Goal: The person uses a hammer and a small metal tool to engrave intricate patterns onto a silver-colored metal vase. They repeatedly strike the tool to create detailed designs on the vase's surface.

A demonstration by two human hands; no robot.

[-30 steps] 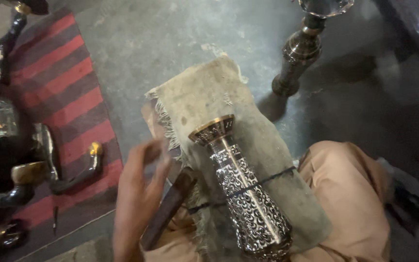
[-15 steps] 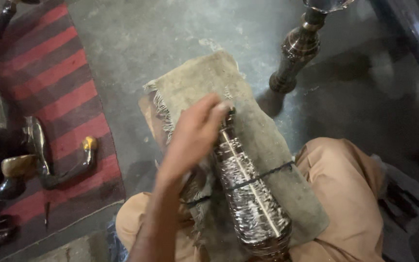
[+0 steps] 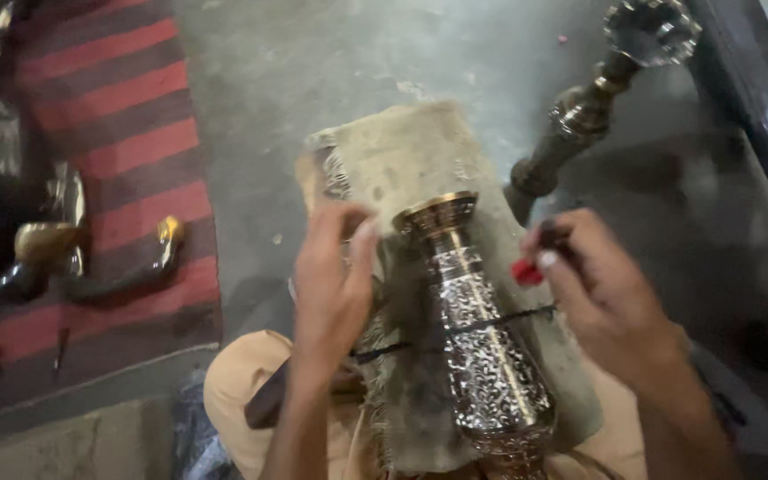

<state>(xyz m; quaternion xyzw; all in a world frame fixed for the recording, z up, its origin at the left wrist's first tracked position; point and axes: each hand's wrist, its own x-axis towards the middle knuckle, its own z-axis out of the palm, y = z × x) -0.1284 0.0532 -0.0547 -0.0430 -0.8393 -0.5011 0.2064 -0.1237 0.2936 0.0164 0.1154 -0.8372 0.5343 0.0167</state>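
Lying on a frayed beige cloth [image 3: 420, 151] across the lap: engraved silver metal vase with brass rim [image 3: 477, 329], mouth toward the cloth's far edge. Left hand [image 3: 331, 284] fingers loosely curled beside the neck, grasping nothing. Right hand [image 3: 602, 293] fingers pinch a small red piece [image 3: 526, 272].

I see my left hand [image 3: 331, 284] and right hand [image 3: 602, 298] bare, forearms sleeveless, no rings or watch, and loose peach-coloured trousers [image 3: 242, 400] on my legs.

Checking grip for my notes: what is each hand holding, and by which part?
Right hand pinches a small red object at its end; left hand rests beside the engraved vase, gripping nothing visible.
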